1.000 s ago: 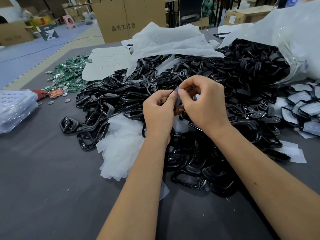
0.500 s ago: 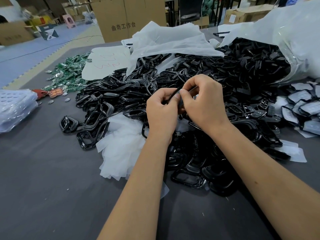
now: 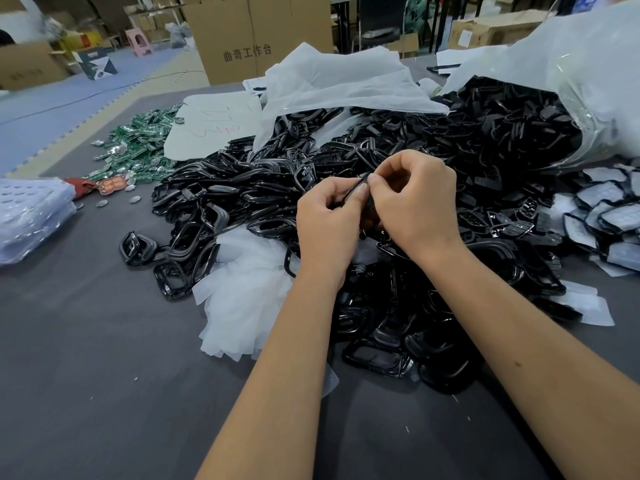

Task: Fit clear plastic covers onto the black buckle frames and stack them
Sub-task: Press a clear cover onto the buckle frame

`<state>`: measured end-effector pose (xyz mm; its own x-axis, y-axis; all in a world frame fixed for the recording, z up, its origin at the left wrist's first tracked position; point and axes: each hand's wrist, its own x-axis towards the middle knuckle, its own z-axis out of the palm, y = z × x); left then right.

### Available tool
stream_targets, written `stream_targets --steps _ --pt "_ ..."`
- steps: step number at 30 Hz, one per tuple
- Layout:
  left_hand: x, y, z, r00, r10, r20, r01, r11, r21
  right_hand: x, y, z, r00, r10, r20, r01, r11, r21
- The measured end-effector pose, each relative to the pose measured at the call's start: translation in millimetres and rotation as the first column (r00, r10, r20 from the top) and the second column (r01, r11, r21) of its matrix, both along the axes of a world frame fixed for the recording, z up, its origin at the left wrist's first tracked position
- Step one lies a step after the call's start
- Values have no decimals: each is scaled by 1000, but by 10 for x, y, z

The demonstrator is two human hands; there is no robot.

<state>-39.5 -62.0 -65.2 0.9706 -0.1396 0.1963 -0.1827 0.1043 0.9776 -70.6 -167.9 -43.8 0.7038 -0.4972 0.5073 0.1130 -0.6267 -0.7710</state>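
Across the grey table (image 3: 86, 358), a sprawling heap of black buckle frames (image 3: 381, 161), far too many to count, spilling from a big clear plastic bag (image 3: 588, 81) at far right. At the near left edge of the heap, a crumpled mound of white film (image 3: 242, 299); beyond the heap, a scatter of small green packets (image 3: 138, 147), also beyond counting. At the right rim, a loose cluster of clear plastic covers (image 3: 602, 209), roughly a dozen in view, some cut off by the edge. At far left, one stack of perforated clear sheets (image 3: 31, 216). Above the middle of the heap, two hands meeting: left hand (image 3: 327, 220) and right hand (image 3: 415, 202), both curled and pinching one black frame (image 3: 360, 188) between fingertips, thumb tips pressed together on it. Long axis of that frame tilted, upper end toward the right hand, lower end hidden in the left palm. Impossible to tell whether a cover already sits on it. Likely the press-fit step in hand; covers nearer the right hand, well apart from the grip, so probably a reach to the right for the following piece.
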Motion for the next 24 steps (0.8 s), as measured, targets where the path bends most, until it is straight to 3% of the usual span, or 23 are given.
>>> stream_targets --steps 4,8,14,24 --pt "-11 4 6 998 -45 -47 40 995 -94 10 -23 -7 999 54 -5 -51 966 253" --pt "9 19 2 992 -75 -98 59 985 -160 17 -48 -12 982 182 57 -183 820 542" --pt "28 35 -5 985 -85 -147 54 977 -207 6 -71 -4 946 321 54 -289 754 590" --pt "16 34 13 986 -73 -148 43 980 -197 -1 -71 -23 947 318 36 -287 792 539"
